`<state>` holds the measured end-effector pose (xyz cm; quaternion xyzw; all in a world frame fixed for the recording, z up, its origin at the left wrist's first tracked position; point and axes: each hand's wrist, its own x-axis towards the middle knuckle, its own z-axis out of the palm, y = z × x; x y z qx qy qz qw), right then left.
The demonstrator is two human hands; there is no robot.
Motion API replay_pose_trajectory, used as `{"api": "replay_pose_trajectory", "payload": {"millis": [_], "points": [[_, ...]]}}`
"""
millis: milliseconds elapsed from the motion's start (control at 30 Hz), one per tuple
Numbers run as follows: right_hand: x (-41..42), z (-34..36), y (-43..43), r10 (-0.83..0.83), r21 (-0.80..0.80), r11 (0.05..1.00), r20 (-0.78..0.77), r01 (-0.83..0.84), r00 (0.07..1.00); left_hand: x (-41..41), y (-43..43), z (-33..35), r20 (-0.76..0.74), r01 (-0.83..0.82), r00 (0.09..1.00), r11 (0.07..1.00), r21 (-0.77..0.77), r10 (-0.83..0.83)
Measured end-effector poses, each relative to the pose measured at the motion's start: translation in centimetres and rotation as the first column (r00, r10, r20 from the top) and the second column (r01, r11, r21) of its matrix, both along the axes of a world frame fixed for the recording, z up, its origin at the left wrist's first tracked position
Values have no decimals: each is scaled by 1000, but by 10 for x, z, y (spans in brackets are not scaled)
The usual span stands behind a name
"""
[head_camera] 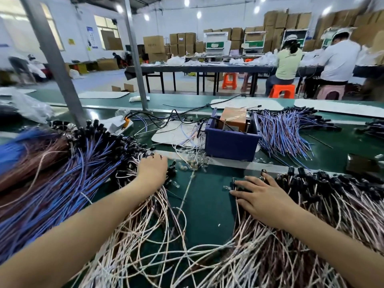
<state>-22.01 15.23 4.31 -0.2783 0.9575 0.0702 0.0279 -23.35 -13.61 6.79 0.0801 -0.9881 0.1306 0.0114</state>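
**A:** What lies nearest, at the bottom of the frame?

**B:** A loose tangle of pale wires (145, 235), thin, round and pinkish-white. They loop over the smooth green belt (207, 208).

**A:** And the hands?

**B:** The left hand (152, 169), left of centre, reaches into the far end of that tangle, where the wires end in small black caps. Its fingers bend down among them, and I cannot tell whether they grip one. The right hand (264, 196), right of centre, lies flat with its fingers straight and spread. It rests on the capped ends of the right heap (332, 204), a matching pile of pale wires, and holds nothing.

**A:** What is on the left side?

**B:** A thick fan of blue wires (62, 173), glossy and straight, mixed with brown ones. Their black caps bunch at the upper end.

**A:** And just past the hands?

**B:** A small cluster of glass bulbs (195, 163), clear and rounded, sits between the hands and a little beyond them. Behind it stands a square blue box (230, 142) of hard plastic. An orange carton (233, 117) under shiny film sits inside it.

**A:** Farther back?

**B:** Orange stools (281, 90) of moulded plastic stand at a long dark table where two people sit. Brown cardboard boxes (291, 19) are stacked at the upper right.
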Motion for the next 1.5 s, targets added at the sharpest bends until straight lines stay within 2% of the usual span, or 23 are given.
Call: {"api": "replay_pose_trajectory", "payload": {"millis": [200,300,333,367,400,433,467,500,533,600,667,733,767,833,900,1000,1100,1200,1267,1300,1333,1433,1500], "points": [[3,-1,1,22,-90,995,-96,-30,995,-14,-1,-7,-107,35,993,998,-59,-42],[8,6,-6,51,-368,924,-142,-100,989,-18,-1,-2,-185,52,981,996,-66,-63],[10,12,-11,16,-537,842,-75,-53,997,-20,1,3,-244,68,967,998,-11,-69],[11,19,-18,-23,-716,695,66,63,998,-21,4,11,-325,109,943,990,87,-75],[12,29,-26,-27,-841,474,281,260,959,-22,9,21,-413,190,907,956,223,-84],[12,39,-35,35,-833,228,524,504,851,-22,16,34,-505,311,858,878,363,-95],[12,49,-44,176,-701,31,705,712,687,-19,27,49,-589,442,802,766,466,-105],[12,59,-54,333,-533,-76,783,843,525,-14,39,64,-653,554,748,651,520,-115],[11,69,-63,458,-403,-111,790,908,407,-7,52,78,-700,645,700,542,538,-139],[12,84,-77,627,-275,-186,706,943,329,12,79,96,-743,772,620,362,522,-250],[14,100,-84,631,-283,-328,644,901,432,35,100,97,-747,855,516,299,423,-419],[13,112,-80,535,-362,-415,646,835,545,53,110,90,-737,913,396,320,253,-547],[10,115,-76,526,-386,-407,642,828,558,61,111,86,-730,927,357,316,202,-582],[3,120,-69,644,-348,-329,597,878,478,73,111,77,-701,946,320,261,194,-637],[-7,125,-62,715,-316,-332,530,889,456,84,112,70,-622,955,292,191,225,-726],[-23,137,-44,645,-404,-428,490,808,587,91,113,64,-506,938,246,71,340,-827],[-38,148,-30,542,-476,-529,447,702,712,85,109,59,-459,876,262,10,481,-849],[-54,148,-25,470,-572,-535,410,622,782,65,115,48,-572,891,369,105,441,-732],[-58,146,-27,423,-662,-490,388,567,819,45,125,49,-703,804,590,203,559,-397],[-61,142,-32,410,-700,-458,381,548,829,31,128,54,-686,715,699,163,680,-202],[-61,139,-36,393,-732,-424,381,533,837,17,131,60,-628,632,775,69,772,-69],[-65,127,-48,335,-805,-290,421,518,843,-25,136,77,-525,531,847,-131,837,81],[-69,121,-49,300,-839,-183,448,512,842,-40,139,87,-435,467,884,-332,820,170]]}}
